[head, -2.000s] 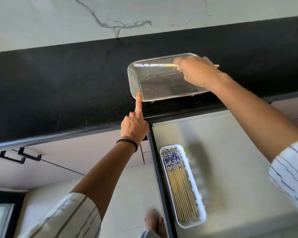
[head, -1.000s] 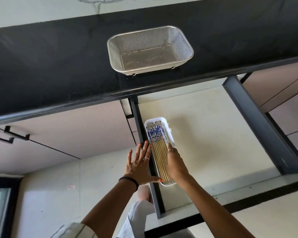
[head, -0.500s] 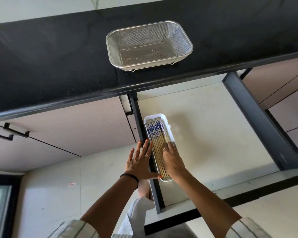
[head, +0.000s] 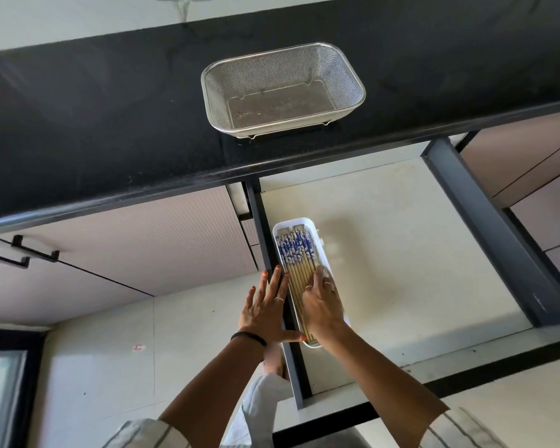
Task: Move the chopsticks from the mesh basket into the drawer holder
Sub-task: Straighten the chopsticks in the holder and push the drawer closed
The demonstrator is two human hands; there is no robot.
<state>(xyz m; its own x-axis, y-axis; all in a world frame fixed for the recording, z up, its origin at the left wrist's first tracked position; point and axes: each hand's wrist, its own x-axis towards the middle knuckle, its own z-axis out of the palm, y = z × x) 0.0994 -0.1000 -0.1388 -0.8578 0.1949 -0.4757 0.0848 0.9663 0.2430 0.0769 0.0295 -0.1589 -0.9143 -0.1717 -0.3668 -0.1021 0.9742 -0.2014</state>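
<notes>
The steel mesh basket (head: pixel 353 82) stands on the black counter with nothing visible inside. Below it, the white drawer holder (head: pixel 304 221) lies along the left side of the pulled-out drawer. Several bamboo chopsticks with blue-and-white tops (head: pixel 296 253) lie packed lengthwise in it. My right hand (head: pixel 320 305) rests flat on the chopsticks' lower halves, fingers spread. My left hand (head: pixel 267 310) lies flat with fingers apart on the drawer's dark left rail, thumb touching the holder's near end. Neither hand grips anything.
The open drawer (head: pixel 401 253) has a pale floor and dark side rails (head: pixel 498 240). The black counter's edge (head: pixel 110 202) overhangs closed cabinet fronts with a black handle (head: pixel 17 253) at left. My foot shows under my left arm on the floor.
Two seconds ago my right hand held a chopstick over the basket while my left touched its rim. Both hands then dropped to the drawer; the right has slid up over the chopsticks.
</notes>
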